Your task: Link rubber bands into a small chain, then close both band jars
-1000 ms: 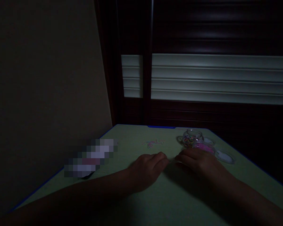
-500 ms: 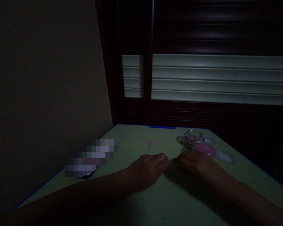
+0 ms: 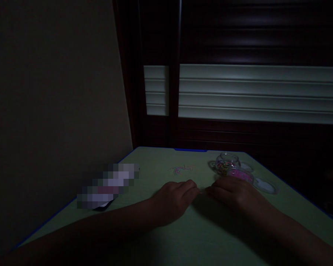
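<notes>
In the dim head view my left hand [image 3: 176, 201] is closed in a pinch above the table, its fingertips pointing right. Facing it, my right hand [image 3: 233, 192] is pinched too. A small pale thing [image 3: 202, 191], too small and dark to name, spans the short gap between their fingertips. Beyond my hands a few thin pinkish strands [image 3: 183, 169] lie on the green tabletop [image 3: 155, 159]. Just behind my right hand are a clear jar [image 3: 223, 162] of multicoloured bits and a clear container [image 3: 241, 174] of pink bits, partly hidden by the hand.
Two round clear lids [image 3: 265, 186] lie by the containers at the right. A flat, pixelated object [image 3: 111, 188] rests near the table's left edge. A wall [image 3: 58, 92] stands at the left, and dark panelling [image 3: 238, 133] with pale slats rises behind the table.
My right hand has shifted slightly to the right, so the gap between the fingertips is a little wider. My left hand has hardly moved.
</notes>
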A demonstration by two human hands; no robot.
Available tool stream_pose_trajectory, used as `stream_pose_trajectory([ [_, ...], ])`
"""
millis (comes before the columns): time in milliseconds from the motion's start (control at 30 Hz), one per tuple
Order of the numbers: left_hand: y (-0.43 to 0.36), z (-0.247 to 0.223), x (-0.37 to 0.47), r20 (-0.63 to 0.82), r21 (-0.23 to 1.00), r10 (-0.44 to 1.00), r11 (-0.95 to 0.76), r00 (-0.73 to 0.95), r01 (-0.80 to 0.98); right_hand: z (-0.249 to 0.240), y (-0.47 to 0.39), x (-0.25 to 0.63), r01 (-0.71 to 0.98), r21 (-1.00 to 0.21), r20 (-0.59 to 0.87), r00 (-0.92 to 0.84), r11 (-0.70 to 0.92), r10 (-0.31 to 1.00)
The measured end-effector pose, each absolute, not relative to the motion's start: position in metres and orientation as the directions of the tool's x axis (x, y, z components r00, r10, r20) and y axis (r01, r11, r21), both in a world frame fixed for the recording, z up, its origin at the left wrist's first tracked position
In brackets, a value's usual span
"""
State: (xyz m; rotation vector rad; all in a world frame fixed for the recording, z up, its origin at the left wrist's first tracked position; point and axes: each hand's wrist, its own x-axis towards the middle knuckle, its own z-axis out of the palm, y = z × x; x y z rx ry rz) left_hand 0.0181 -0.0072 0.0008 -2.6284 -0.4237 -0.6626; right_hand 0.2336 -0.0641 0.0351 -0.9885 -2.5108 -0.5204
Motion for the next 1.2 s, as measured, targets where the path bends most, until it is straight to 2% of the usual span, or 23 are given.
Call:
stream_pose_trajectory([
  [167,-0.007,0.000,0.018,0.493,-0.304,0.209,-0.868,0.844,0.392,0.035,-0.063,0.234,0.706,0.235,0.476,-0.683,0.668,0.554],
  [533,-0.007,0.001,0.017,0.467,-0.293,0.239,-0.867,0.852,0.404,0.036,-0.064,0.235,0.740,0.213,0.409,-0.660,0.638,0.630],
  [767,-0.007,0.003,0.017,0.459,-0.295,0.227,-0.873,0.859,0.388,0.036,-0.057,0.244,0.751,0.317,0.522,-0.648,0.579,0.555],
  [933,-0.007,0.002,0.017,0.464,-0.306,0.232,-0.864,0.855,0.400,0.042,-0.061,0.244,0.834,0.253,0.513,-0.545,0.490,0.663],
  [1200,-0.007,0.003,0.017,0.448,-0.307,0.232,-0.867,0.863,0.392,0.053,-0.066,0.251,0.915,0.338,0.510,-0.374,0.220,0.775],
])
